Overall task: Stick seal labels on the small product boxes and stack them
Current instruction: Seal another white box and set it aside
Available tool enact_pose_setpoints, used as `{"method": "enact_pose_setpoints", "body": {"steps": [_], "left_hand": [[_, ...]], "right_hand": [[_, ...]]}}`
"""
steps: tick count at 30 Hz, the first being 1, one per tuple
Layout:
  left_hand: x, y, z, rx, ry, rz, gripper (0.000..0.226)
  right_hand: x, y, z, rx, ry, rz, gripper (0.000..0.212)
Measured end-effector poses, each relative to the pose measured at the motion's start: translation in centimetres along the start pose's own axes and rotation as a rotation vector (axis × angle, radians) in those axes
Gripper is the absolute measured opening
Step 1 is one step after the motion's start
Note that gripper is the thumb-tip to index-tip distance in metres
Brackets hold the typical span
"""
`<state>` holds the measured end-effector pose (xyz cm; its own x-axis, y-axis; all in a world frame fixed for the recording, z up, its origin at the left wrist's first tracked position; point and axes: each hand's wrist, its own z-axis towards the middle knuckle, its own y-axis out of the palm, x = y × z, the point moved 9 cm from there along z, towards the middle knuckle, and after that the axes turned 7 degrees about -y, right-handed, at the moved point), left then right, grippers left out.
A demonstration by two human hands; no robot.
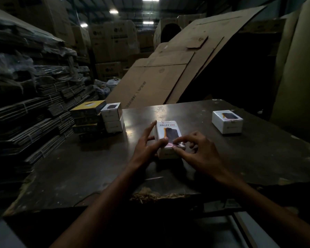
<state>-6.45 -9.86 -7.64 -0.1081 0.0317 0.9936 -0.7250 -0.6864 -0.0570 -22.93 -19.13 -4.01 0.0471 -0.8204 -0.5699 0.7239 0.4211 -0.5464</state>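
Both forearms reach in over the dark table. Left hand grips the white box mid-table, right hand pinches a pink seal label onto its near edge. Stacked boxes sit far left, one more far right.

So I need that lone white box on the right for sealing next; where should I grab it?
The lone white box lies flat, nothing touching it. Come from above with right-hand fingers spanning its two long side walls, probably easiest.
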Motion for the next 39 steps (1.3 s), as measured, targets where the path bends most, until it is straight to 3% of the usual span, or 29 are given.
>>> {"method": "enact_pose_setpoints", "body": {"steps": [9,27,33,39], "left_hand": [[0.1,0.1,-0.4,-0.004,0.001,0.027,0.076],[0.5,0.5,-0.9,-0.065,-0.005,-0.077,0.07],[0.2,0.3,-0.7,-0.058,-0.002,-0.08,0.073],[-0.2,0.0,-0.1,-0.039,0.0,-0.091,0.078]], "right_hand": [[-0.4,-0.1,0.4,-0.012,-0.018,0.059,0.009],[-2.0,-0.2,-0.1,-0.114,-0.212,0.014,0.01],[-1.1,-0.3,0.1,-0.05,-0.087,0.004,0.003],[1.0,-2.1,0.3,0.074,0.232,0.404,0.008]]}}
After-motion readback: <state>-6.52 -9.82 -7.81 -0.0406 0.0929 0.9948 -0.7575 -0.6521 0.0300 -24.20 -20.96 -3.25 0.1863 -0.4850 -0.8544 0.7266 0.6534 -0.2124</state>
